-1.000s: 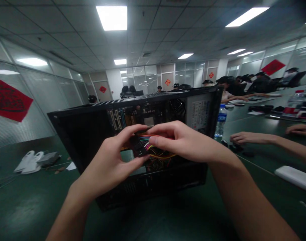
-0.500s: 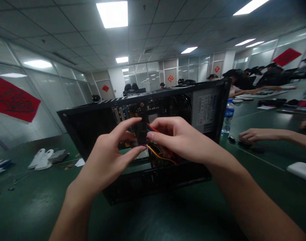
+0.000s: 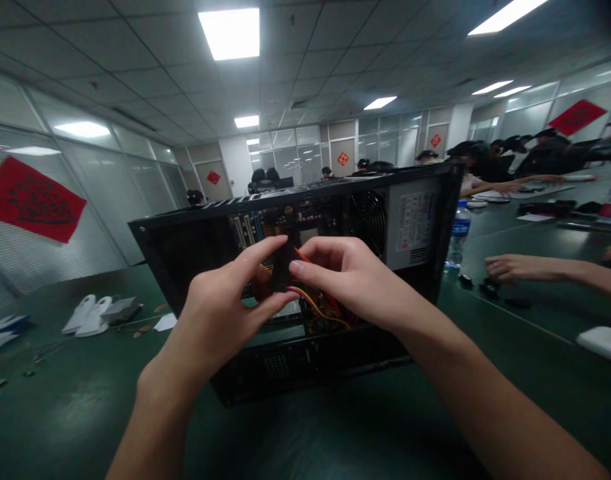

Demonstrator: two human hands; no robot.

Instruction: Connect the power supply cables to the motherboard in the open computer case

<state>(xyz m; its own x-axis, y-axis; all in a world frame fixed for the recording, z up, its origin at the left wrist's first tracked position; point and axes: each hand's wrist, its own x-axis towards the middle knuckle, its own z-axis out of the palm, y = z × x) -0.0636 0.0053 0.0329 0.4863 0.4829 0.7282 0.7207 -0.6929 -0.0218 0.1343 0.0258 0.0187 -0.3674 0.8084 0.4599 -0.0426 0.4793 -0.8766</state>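
One black plug is pinched by the left hand across its ends and by the right hand where coloured wires leave it. I'd squeeze plastic, never wire; behind it stands the open computer case.

We see a black case, yellow wire, green tabletop at six o'clock, black-patterned red poster at nine.

Label, red signs; nothing legible
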